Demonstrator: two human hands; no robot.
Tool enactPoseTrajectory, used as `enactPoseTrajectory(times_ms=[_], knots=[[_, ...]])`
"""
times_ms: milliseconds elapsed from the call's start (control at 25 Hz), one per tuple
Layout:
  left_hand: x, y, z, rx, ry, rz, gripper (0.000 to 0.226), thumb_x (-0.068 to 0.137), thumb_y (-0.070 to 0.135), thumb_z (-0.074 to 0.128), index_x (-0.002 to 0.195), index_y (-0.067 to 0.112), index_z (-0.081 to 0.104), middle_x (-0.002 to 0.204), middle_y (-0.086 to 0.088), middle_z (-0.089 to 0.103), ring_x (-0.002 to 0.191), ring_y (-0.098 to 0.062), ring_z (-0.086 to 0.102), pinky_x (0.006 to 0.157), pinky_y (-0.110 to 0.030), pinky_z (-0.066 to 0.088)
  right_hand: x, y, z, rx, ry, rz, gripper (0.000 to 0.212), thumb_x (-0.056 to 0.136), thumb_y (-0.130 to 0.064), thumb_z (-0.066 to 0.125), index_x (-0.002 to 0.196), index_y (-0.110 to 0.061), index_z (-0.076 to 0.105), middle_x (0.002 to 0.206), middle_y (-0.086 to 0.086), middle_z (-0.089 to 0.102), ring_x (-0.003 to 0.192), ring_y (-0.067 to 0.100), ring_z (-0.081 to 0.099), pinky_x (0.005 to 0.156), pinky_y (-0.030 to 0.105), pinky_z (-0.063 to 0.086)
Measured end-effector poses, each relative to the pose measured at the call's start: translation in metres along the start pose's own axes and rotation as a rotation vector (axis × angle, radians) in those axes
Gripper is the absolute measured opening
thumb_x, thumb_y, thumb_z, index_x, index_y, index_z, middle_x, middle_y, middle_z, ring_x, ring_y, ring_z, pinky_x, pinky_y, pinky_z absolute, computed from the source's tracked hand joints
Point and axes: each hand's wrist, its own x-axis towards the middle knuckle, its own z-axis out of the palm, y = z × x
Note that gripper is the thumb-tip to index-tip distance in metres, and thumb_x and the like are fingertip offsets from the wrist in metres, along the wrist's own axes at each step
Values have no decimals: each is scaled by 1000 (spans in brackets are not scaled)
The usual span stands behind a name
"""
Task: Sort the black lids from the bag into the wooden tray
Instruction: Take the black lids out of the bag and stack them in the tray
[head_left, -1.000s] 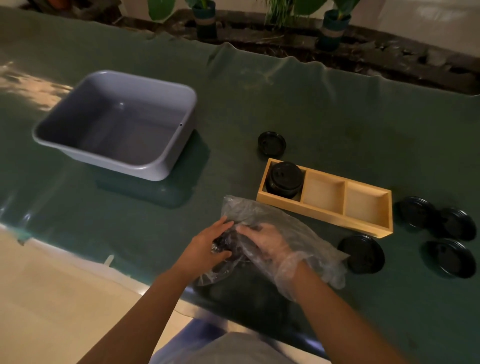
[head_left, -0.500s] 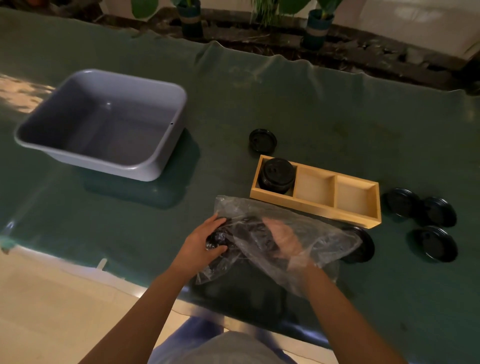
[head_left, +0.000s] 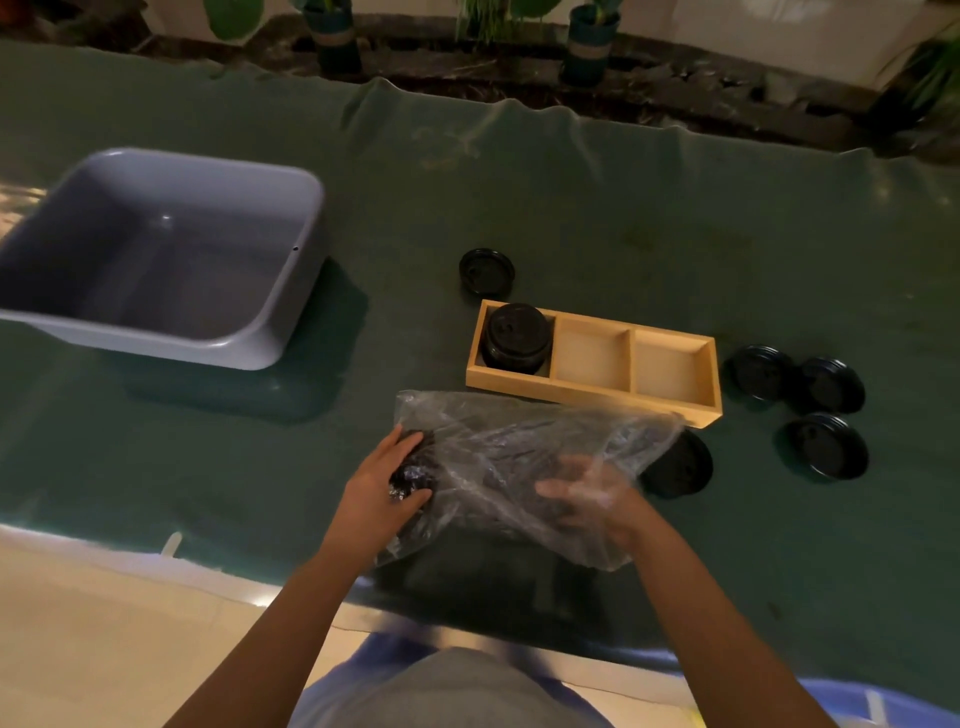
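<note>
A clear plastic bag (head_left: 519, 447) with dark lids inside lies on the green cloth in front of me. My left hand (head_left: 382, 488) grips the bag's left end, bunched around lids. My right hand (head_left: 587, 493) is inside the bag, seen through the plastic, fingers curled; whether it holds a lid I cannot tell. The wooden tray (head_left: 597, 384) behind the bag has three compartments; a stack of black lids (head_left: 517, 335) fills the left one, the other two are bare. Loose black lids lie around: one (head_left: 487, 271) behind the tray, one (head_left: 685, 465) partly under the bag.
A grey plastic tub (head_left: 156, 254) stands at the left. Three more black lids (head_left: 826, 444) lie on the cloth to the right of the tray. The table's near edge runs just under my forearms. Potted plants (head_left: 587, 41) line the far side.
My right hand has slid further right inside the bag, stretching the plastic toward the tray's right end. My left hand keeps its grip at the bag's left end.
</note>
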Motion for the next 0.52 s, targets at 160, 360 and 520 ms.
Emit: enactPoseTrajectory(times_ms=[160, 360, 520], knots=[[2, 6, 5, 38, 45, -10, 69, 73, 14, 75, 134, 24, 44, 149, -3, 37, 132, -22, 40, 110, -32, 27, -19, -1, -45, 176, 92, -206, 27, 74, 0, 69, 95, -16, 65, 94, 8, 70, 78, 17, 70, 61, 29, 58], [2, 12, 7, 45, 95, -39, 67, 71, 9, 76, 132, 18, 48, 145, -9, 42, 127, -29, 46, 106, -33, 30, -38, -30, -121, 429, 147, -312, 37, 73, -6, 65, 108, -13, 56, 93, 5, 70, 84, 21, 67, 63, 34, 60], [0, 16, 7, 41, 91, -45, 69, 70, 7, 76, 132, 18, 48, 145, -10, 42, 127, -30, 46, 107, -38, 32, -50, -69, -153, 501, 132, -419, 12, 77, -10, 62, 86, -17, 65, 81, 1, 73, 76, 17, 70, 67, 41, 60]])
